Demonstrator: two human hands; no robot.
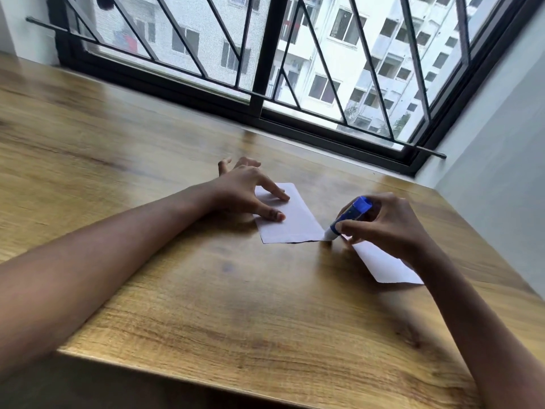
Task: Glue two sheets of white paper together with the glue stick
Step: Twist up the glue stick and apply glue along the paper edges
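Note:
A small white sheet of paper [295, 219] lies flat on the wooden table [206, 290]. My left hand [244, 190] presses it down with straight thumb and forefinger on its left part. My right hand [383, 222] grips a blue glue stick [351, 215], tilted, its white tip touching the sheet's near right corner. A second white sheet [383, 267] lies to the right, partly hidden under my right hand and wrist.
A barred window [295, 69] runs along the table's far edge. A grey wall [501, 172] closes the right side. The table's near edge [206, 373] runs below my forearms.

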